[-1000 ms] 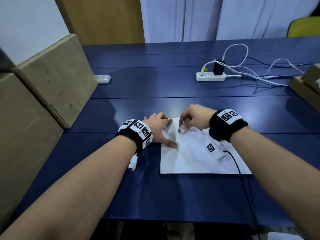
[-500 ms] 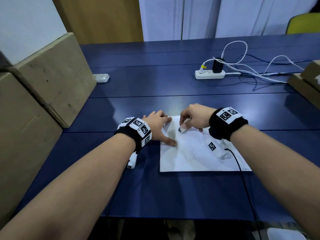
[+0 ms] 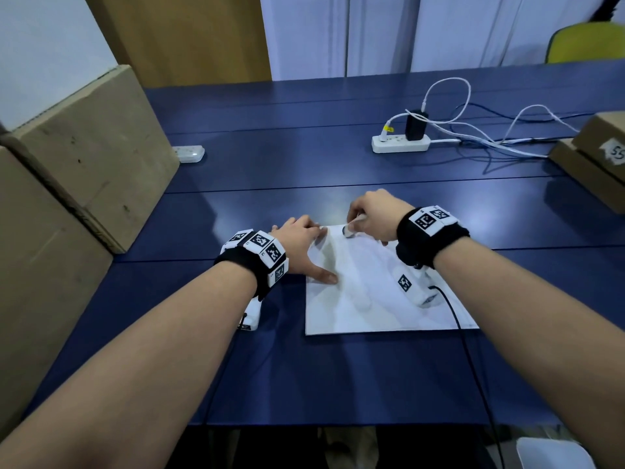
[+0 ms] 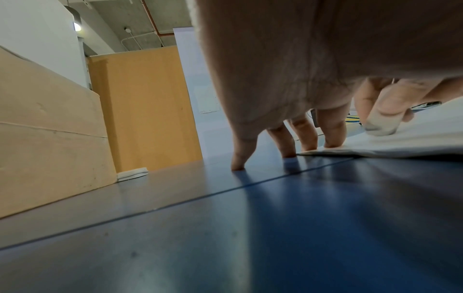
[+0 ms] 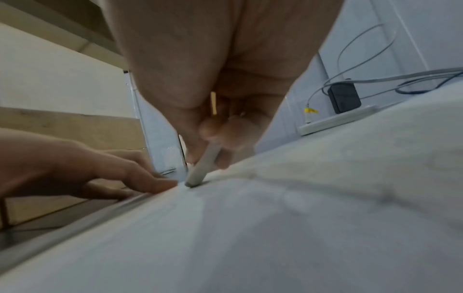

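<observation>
Blue panelled surface (image 3: 338, 374) carries one white paper sheet (image 3: 372, 309), lying flat towards the near edge. Both forearms reach in from the near side.

Left hand (image 3: 301, 245): fingers spread and extended, nothing grasped. The thumb presses on the sheet's left margin. The wrist view shows two fingertips down on the sheet's far left corner and the other two on the bare surface just beside it.

Right hand (image 3: 375, 214): fingers curled, pinching a short white stick (image 3: 351, 228) between thumb and fingers. The stick is tilted. Its greyish lower end touches the sheet close to the far edge, just beside the left fingertips. What kind of stick it is cannot be determined.

Further back, right of centre: a white power strip (image 3: 400, 143) with a black adapter (image 3: 416, 125) plugged in and white cables (image 3: 473, 130) trailing right. Cardboard boxes (image 3: 94, 157) stand along the left side, with a small white device (image 3: 189, 153) beside them. A yellow chair (image 3: 588, 42) stands behind the far right edge.
</observation>
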Action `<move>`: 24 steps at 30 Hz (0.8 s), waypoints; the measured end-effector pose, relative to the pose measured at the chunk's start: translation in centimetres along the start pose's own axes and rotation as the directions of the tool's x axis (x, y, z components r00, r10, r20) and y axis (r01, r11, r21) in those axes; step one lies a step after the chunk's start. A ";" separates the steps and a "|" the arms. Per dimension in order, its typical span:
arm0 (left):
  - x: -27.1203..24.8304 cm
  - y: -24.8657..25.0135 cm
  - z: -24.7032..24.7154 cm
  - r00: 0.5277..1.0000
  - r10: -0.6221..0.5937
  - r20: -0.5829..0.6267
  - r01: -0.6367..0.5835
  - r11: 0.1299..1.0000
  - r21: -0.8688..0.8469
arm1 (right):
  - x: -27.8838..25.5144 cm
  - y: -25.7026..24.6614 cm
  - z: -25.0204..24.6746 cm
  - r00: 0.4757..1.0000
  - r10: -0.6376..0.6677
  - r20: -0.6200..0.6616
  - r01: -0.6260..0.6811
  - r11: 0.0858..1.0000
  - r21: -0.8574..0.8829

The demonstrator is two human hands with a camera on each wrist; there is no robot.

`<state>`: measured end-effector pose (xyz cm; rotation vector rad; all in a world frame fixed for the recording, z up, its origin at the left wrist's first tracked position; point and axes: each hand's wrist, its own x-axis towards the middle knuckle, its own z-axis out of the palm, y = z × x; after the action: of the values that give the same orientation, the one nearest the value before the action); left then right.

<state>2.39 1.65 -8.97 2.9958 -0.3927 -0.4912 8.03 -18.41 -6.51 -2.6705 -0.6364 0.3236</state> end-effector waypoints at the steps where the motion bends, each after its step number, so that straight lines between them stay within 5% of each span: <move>1: 0.0 0.0 0.0 1.000 -0.001 0.000 0.001 1.000 0.000 | -0.1 0.0 -0.1 1.000 -0.006 0.002 0.006 1.000 0.008; 6: 0.2 -0.2 0.2 1.000 0.002 -0.006 -0.002 1.000 -0.017 | -1.9 -0.3 -0.5 0.923 -0.126 0.363 0.114 0.992 0.055; 12: 0.1 -0.1 0.1 1.000 -0.003 -0.008 0.003 1.000 -0.025 | -0.3 -0.3 -0.7 1.000 -0.024 0.009 0.025 0.997 -0.068; 18: 0.0 -0.1 0.3 1.000 0.004 -0.029 -0.004 1.000 -0.031 | -1.2 -0.9 0.1 0.972 -0.064 0.226 0.091 0.990 -0.112; 24: 0.1 -0.1 0.3 1.000 0.003 -0.021 -0.004 1.000 -0.016 | -0.1 -0.7 -0.2 1.000 0.005 -0.024 -0.007 0.998 -0.065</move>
<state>2.40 1.77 -9.25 2.9812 -0.3904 -0.4606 7.72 -17.96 -6.01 -2.7349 -0.6423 0.2760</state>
